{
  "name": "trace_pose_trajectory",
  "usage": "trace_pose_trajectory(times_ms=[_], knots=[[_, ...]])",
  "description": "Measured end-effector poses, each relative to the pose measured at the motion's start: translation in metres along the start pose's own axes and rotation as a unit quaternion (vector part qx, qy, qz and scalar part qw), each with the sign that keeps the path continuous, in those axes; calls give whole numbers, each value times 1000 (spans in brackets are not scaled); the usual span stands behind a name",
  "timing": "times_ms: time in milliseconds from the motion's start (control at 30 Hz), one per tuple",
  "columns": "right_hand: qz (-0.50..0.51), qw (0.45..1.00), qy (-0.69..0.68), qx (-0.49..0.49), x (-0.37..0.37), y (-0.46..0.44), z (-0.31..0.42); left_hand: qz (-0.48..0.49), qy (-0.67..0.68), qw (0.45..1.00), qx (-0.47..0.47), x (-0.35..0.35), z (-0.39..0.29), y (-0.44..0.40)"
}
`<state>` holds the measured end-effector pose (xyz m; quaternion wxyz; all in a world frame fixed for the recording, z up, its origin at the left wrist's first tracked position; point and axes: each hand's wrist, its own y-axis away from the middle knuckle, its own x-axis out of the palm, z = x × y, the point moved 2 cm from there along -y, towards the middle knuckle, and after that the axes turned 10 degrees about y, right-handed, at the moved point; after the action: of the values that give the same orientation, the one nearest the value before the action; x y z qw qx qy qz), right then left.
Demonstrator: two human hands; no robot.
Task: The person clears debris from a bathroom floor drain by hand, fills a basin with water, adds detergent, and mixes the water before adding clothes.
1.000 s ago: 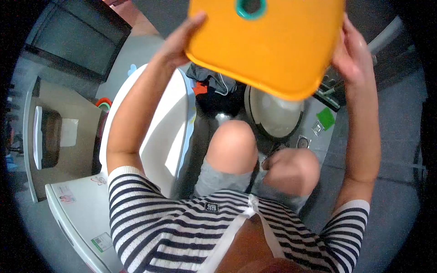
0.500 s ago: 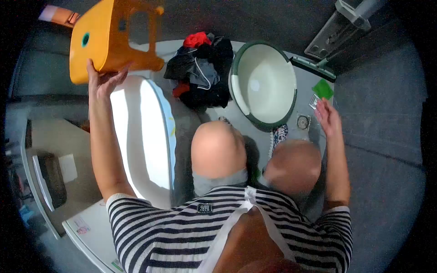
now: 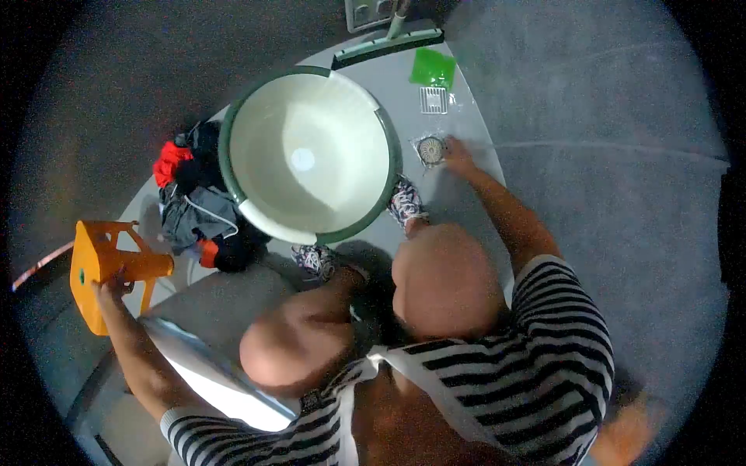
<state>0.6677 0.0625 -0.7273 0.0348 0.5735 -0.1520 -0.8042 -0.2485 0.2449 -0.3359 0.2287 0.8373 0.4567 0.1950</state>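
Note:
At the far left an orange plastic stool [image 3: 92, 272] lies tipped on its side, with my left hand [image 3: 114, 286] gripping its seat edge. My right hand [image 3: 458, 155] reaches down beside the round floor drain [image 3: 431, 151]; its fingertips are at the drain's right edge, and what they hold, if anything, is too small to make out. Between my hands stands a large round basin [image 3: 311, 155], pale inside with a dark green rim. A pile of dark clothes [image 3: 203, 213] with red pieces lies left of the basin.
A slotted metal grate [image 3: 434, 100] and a green packet [image 3: 432, 68] lie above the drain. A squeegee [image 3: 388, 48] rests along the wall. At lower left is a white tub [image 3: 217, 380]. My patterned shoes [image 3: 406, 203] are below the basin.
The view has turned to the right. The stool, first held in both hands, went to the left in my left hand alone. My right hand let go and moved down to the floor drain.

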Motion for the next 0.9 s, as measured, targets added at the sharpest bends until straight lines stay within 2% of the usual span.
trace_pose_trajectory(times_ms=[33,100,200,267,300,333,367,400,433,500,633,700,833,900], knots=[[0,999,-27,45,-23,-4,33,-5,-12,1000,-3,0,5,-12],[-132,983,94,-83,-34,-47,44,-10,-35,999,-14,-3,19,-34],[-38,995,92,-27,-44,-70,63,-23,-66,997,-21,-6,24,-48],[-150,983,96,-53,-40,-75,65,-25,-83,996,-15,1,23,-50],[-72,961,258,-65,-50,-59,74,-24,-90,995,-17,5,24,-53],[-2,908,406,-101,-62,-42,85,-23,-96,995,-19,10,25,-57],[1,971,215,-101,-60,-30,81,-20,-101,994,-21,12,25,-58],[0,995,16,-99,-55,-15,77,-17,-106,994,-20,14,24,-60],[-3,995,18,-96,-46,2,69,-14,-112,993,-20,18,24,-61],[-49,971,148,-181,-35,32,58,-2,-123,992,-21,29,26,-63],[-35,970,173,-168,-30,53,60,22,-153,988,-19,49,24,-61],[-75,970,115,-201,-21,63,60,45,-170,984,-22,63,22,-59],[-62,979,98,-165,-42,69,89,111,-245,963,-26,87,35,-45],[-72,984,108,-124,-36,69,91,182,-307,934,18,103,67,-25]])
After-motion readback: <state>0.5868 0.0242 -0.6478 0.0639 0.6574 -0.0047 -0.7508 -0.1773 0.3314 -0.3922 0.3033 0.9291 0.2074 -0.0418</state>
